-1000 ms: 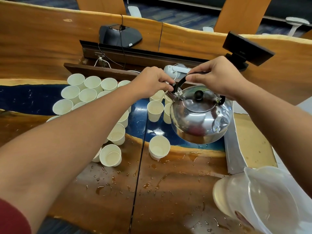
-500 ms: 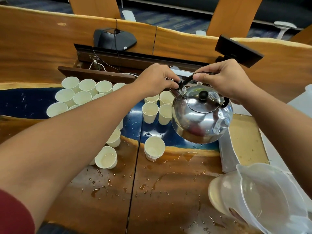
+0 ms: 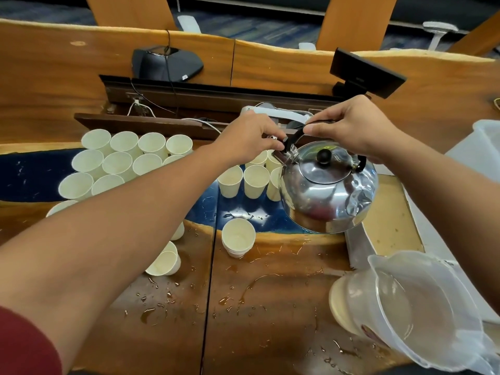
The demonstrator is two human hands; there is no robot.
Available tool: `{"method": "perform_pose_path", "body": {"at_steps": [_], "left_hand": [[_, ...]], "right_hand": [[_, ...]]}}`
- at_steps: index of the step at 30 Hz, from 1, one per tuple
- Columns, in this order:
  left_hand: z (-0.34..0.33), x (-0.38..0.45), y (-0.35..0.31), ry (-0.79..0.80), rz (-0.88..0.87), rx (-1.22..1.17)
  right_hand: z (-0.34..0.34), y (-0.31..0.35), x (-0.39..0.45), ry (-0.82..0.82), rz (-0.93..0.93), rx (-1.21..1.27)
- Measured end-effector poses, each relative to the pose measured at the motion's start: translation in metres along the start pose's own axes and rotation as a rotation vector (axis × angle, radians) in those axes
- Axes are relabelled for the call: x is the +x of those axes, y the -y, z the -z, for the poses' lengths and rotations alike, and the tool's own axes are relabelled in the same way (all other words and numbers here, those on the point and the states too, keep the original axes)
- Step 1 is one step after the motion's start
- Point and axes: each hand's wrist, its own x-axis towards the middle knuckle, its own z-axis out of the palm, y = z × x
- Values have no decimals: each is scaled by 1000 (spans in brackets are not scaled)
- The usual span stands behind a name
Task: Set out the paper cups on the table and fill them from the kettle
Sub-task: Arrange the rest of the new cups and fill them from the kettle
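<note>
The wet table (image 3: 270, 307) is crowded with paper cups (image 3: 127, 163). The steel kettle (image 3: 328, 188) is held above the nearest ones, its black handle gripped from above by the right hand (image 3: 351, 125); the handle's spout end is pinched by the left hand (image 3: 253, 138).

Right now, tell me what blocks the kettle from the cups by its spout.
Nothing visible does. The right hand holds the kettle by its handle, the left hand pinches at the spout, and the cups stand open just beside it.
</note>
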Motion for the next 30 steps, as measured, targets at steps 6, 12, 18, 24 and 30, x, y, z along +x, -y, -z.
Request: {"method": "perform_pose_path", "body": {"at_steps": [6, 12, 18, 24, 30], "left_hand": [[-3, -4, 4, -9, 10, 20], [-4, -5, 6, -1, 30, 25], [-4, -4, 2, 17, 49, 16], [-6, -4, -1, 34, 52, 36], [-7, -4, -4, 46, 60, 44]], "right_hand": [[-3, 2, 7, 38, -21, -36], [-6, 4, 10, 60, -32, -68], [-3, 4, 11, 64, -45, -93], [0, 4, 10, 79, -34, -113], [0, 3, 9, 88, -30, -115]]}}
